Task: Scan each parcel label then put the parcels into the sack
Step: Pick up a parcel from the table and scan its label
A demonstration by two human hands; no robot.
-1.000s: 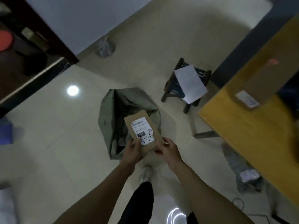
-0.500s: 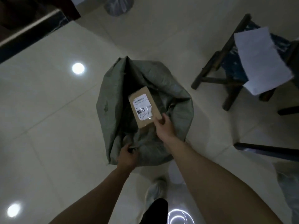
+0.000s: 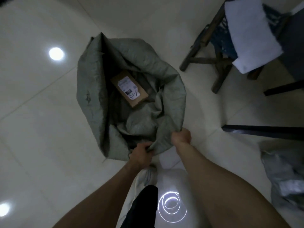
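On the far left the pale tiled floor [image 3: 32, 129] shows two round reflections of lamps, one near the sack and one at the lower edge.

The grey-green sack [image 3: 92, 89] stands open on the floor, its rim rolled and creased into a wide mouth. Inside it, toward the far side, lies the parcel [image 3: 142, 96], a flat brown cardboard box lying on the folds of the sack lining, free of both hands. A white label [image 3: 129, 88] covers most of its top face. It carries a dark printed strip at the far end and small blocks of print below, all too blurred to read. A few black handwritten strokes cross the near end of the label, and they cannot be made out either. No brand shows.

At the near rim the left hand [image 3: 141, 152] grips a bunch of sack fabric, fingers curled round it. Just to its right the right hand [image 3: 181, 137] clutches the rim in a closed fist, pulling the edge up into a fold.

Below the hands are a white shoe [image 3: 146, 176] and a black trouser leg [image 3: 141, 206], with a bright ring of reflected light on the tiles beside them.

Further right stands a dark wooden stool [image 3: 213, 46] with a white sheet [image 3: 251, 33] lying over its seat. At the right edge crumpled grey plastic bags [image 3: 286, 178] lie on the floor.
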